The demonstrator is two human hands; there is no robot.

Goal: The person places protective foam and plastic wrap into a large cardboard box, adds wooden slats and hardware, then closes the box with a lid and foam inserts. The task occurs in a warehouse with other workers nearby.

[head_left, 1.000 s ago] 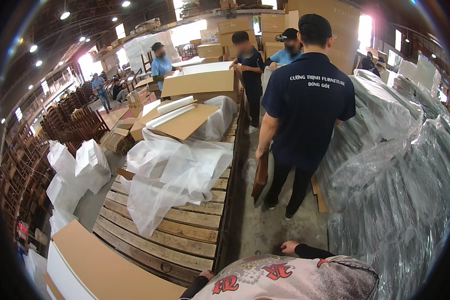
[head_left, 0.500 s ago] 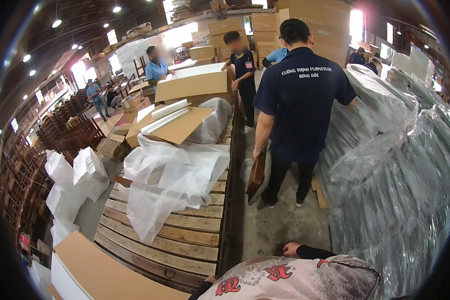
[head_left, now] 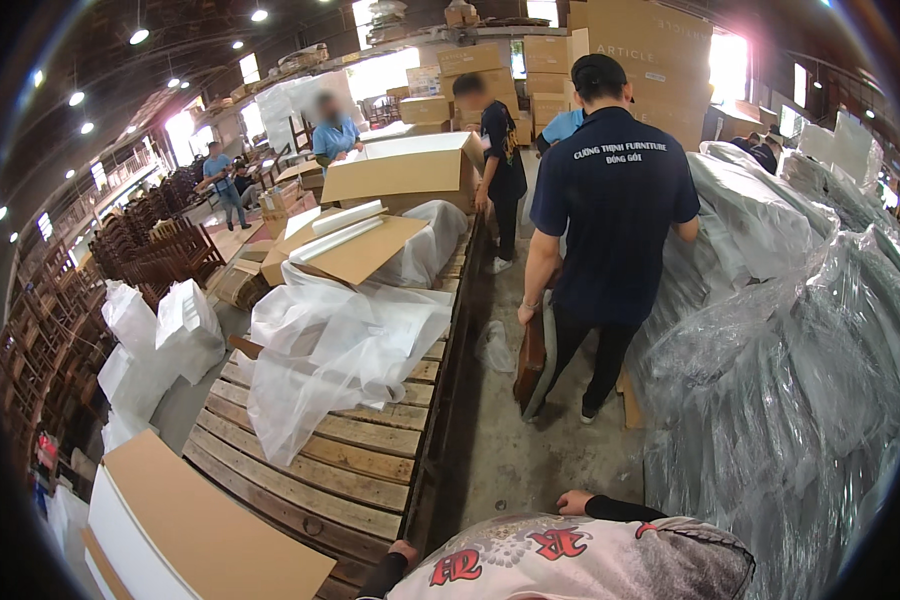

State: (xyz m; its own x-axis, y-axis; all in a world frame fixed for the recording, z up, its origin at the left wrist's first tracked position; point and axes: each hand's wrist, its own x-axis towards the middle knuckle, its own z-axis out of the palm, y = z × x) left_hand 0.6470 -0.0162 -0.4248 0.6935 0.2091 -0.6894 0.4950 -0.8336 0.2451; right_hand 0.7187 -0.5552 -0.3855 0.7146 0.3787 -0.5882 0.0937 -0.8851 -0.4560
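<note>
Hands first: I see my left hand (head_left: 403, 551) at the near edge of the slatted wooden surface (head_left: 322, 470) and my right hand (head_left: 574, 502) over the concrete floor (head_left: 540, 460), both grips mostly hidden behind my patterned shirt (head_left: 580, 560), so I cannot tell whether either is spread or pressed together, or holds anything. White plastic sheeting (head_left: 340, 340) and flat cardboard (head_left: 355, 250) lie mid-surface, with a cardboard box (head_left: 210, 520) at its near left corner. A person in a dark shirt (head_left: 615, 210) stands ahead beside plastic-wrapped stacks (head_left: 790, 330), holding a brown wooden piece (head_left: 532, 355).
</note>
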